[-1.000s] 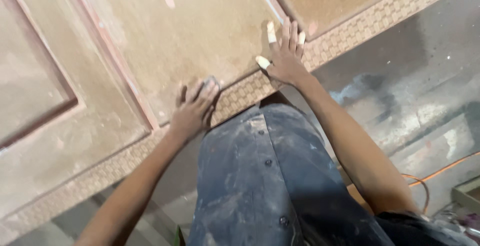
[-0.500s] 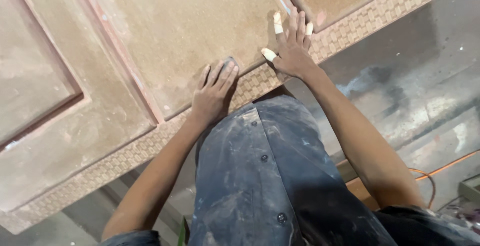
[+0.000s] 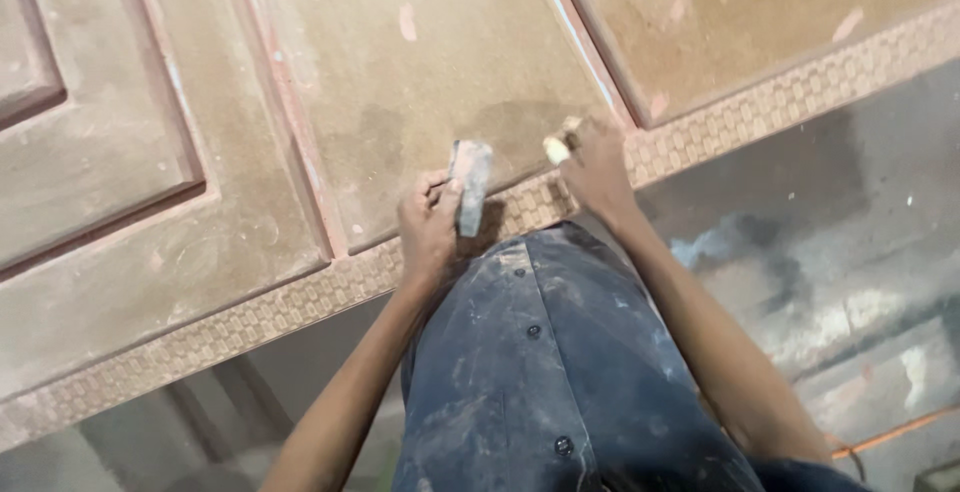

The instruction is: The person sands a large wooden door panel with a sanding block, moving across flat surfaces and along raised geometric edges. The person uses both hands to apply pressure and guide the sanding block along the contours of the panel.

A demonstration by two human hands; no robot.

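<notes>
A large brown wooden door (image 3: 420, 82) lies flat in front of me, with raised panels, a woven-pattern border strip (image 3: 790, 102) along its near edge and pale filler patches. My left hand (image 3: 428, 232) grips a flat grey scraper blade (image 3: 471, 180), held upright against the panel just above the border. My right hand (image 3: 597, 170) rests on the border a little to the right. Its fingers are curled under, and pale filler sticks to a fingertip. Whether anything is inside that hand is hidden.
My dusty dark blue shirt (image 3: 540, 372) fills the lower middle. To the right is grey dusty concrete floor (image 3: 850, 242) with an orange cable (image 3: 895, 434) near the bottom corner. Under the door's near edge at the lower left, a dim support frame (image 3: 200, 422) shows.
Both hands lay flat with spread fingers on the door edge. Now the left hand has closed on the grey scraper and the right hand's fingers have curled in. The view has shifted.
</notes>
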